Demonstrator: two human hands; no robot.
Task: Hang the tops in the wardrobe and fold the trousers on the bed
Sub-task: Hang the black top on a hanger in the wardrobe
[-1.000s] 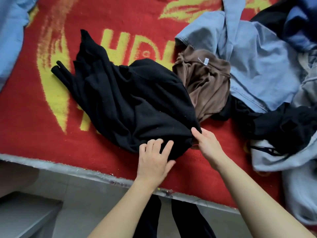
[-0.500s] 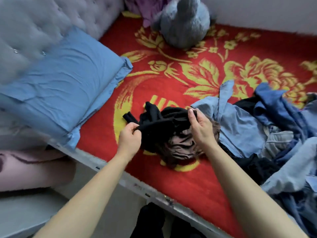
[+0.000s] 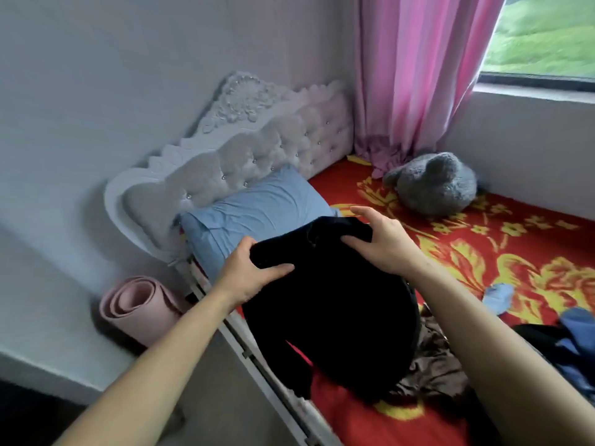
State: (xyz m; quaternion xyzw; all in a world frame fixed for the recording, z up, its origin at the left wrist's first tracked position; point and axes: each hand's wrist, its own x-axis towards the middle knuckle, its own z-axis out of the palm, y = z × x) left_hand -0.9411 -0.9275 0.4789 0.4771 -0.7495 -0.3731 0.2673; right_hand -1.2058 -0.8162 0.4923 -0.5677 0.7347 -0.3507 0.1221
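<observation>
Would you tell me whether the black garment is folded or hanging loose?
Hanging loose: left hand and right hand grip the black garment at its top; the rest drapes down.

No text, label, brand, number or sign can be read. The black garment [image 3: 325, 304] held between the left fingers [image 3: 246, 249] and the right fingers [image 3: 363, 212] shows plain dark cloth with no tag or print that can be made out. On the red bedspread [image 3: 502, 252], right of the right fingers, the yellow marks are flower shapes, not letters.
</observation>
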